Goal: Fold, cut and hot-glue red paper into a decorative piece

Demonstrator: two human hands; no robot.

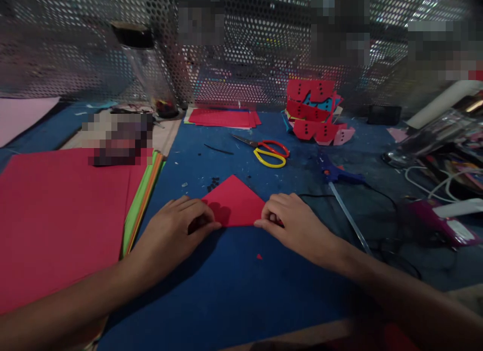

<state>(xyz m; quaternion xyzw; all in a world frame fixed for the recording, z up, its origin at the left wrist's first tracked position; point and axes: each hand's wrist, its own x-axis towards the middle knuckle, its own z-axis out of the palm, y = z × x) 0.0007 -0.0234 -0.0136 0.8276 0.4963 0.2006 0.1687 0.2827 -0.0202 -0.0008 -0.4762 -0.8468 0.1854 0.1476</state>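
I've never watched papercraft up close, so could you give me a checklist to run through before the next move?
1. Left hand at the red paper triangle's left end: ok.
2. Right hand at its right end: ok.
3. Scissors apart from the triangle: ok, lying beyond it.
4. Near side free of scraps: not ok, a small red scrap lies there.
5. Blue glue gun switched off: cannot tell.

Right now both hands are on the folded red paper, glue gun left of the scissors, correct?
No: the head view shows the glue gun right of the scissors. Left hand and right hand are indeed on the folded red paper.
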